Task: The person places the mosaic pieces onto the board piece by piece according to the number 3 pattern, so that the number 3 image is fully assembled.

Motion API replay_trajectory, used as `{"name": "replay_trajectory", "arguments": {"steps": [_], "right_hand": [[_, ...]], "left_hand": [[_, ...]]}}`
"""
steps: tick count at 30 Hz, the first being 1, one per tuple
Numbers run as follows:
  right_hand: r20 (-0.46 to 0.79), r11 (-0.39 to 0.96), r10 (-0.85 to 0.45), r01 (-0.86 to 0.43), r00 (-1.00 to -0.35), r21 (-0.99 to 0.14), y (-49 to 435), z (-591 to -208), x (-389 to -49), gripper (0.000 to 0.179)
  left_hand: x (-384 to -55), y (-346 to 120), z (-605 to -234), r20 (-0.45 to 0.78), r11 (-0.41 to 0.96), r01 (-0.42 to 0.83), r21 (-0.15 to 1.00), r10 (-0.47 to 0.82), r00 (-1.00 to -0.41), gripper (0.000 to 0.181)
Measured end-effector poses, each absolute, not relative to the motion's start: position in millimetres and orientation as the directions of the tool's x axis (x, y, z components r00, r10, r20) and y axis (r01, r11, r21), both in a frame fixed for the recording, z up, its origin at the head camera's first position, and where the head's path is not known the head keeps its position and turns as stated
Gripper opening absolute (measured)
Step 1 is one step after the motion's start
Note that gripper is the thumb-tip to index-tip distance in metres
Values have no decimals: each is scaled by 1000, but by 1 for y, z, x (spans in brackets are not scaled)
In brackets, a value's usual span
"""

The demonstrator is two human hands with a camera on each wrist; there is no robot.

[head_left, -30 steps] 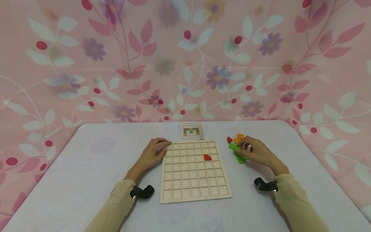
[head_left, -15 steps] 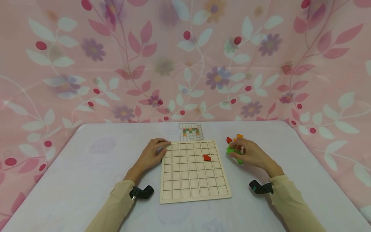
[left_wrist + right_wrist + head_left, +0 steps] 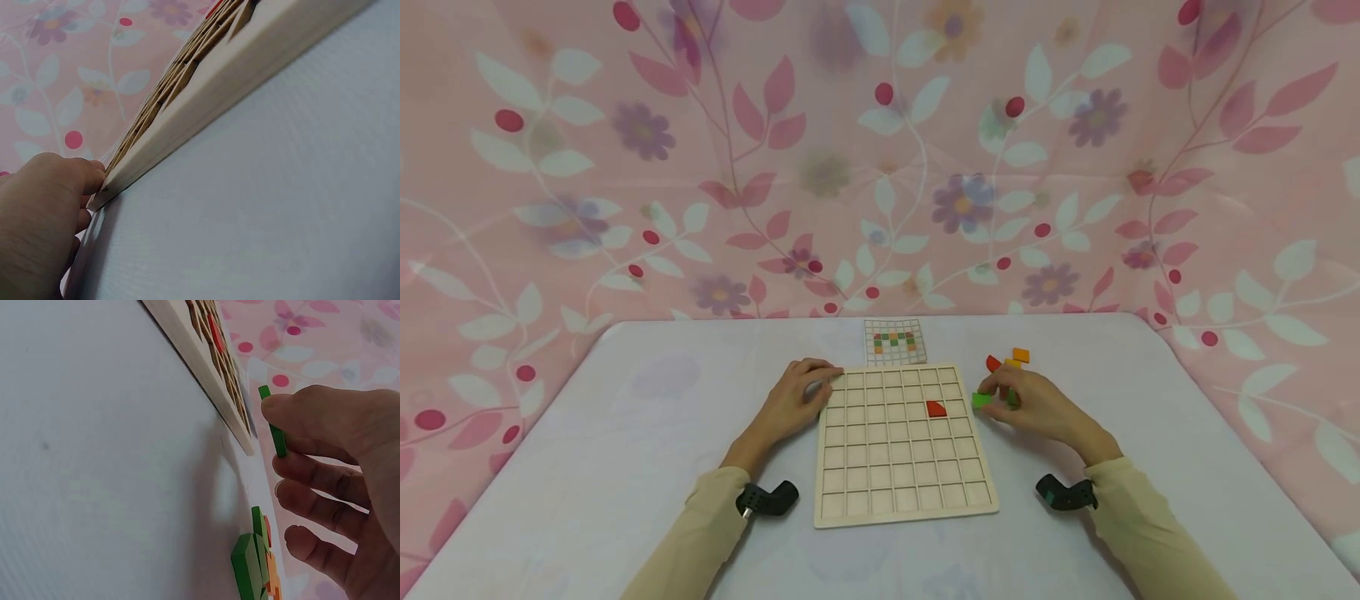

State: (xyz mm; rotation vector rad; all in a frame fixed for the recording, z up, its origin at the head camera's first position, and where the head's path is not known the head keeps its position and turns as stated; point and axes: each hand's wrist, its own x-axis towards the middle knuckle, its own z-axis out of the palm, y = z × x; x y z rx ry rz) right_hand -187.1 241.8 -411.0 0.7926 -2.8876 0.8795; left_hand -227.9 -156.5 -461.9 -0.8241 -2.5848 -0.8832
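Observation:
My right hand [image 3: 1037,404] pinches a green square tile [image 3: 982,400] between thumb and forefinger, just off the right edge of the wooden grid board [image 3: 891,454]. In the right wrist view the green tile shows edge-on, raised above the table, and the other fingers are bent loosely. One red quarter-round tile [image 3: 936,408] sits in a cell in the board's upper right part. My left hand [image 3: 793,396] rests at the board's upper left corner, fingers stretched to the corner and thumb by the left edge. The left wrist view shows the thumb touching the corner.
Behind the right hand lie orange tiles [image 3: 1021,355], a red tile [image 3: 993,363] and partly hidden green tiles [image 3: 247,565]. A printed pattern card [image 3: 895,342] with coloured cells lies beyond the board. The white tabletop [image 3: 647,433] ends at a flowered curtain.
My right hand has moved left from the tile pile towards the board, bringing the green tile along. The left hand and the board stay in place.

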Motion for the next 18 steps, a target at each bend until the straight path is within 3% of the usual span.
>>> {"name": "replay_trajectory", "arguments": {"steps": [18], "right_hand": [[192,705,-532,-557,-825,-439,221,-412,-178,22]], "left_hand": [[-228,-156,-461,421,645,594,482,424,-802,28]]}}
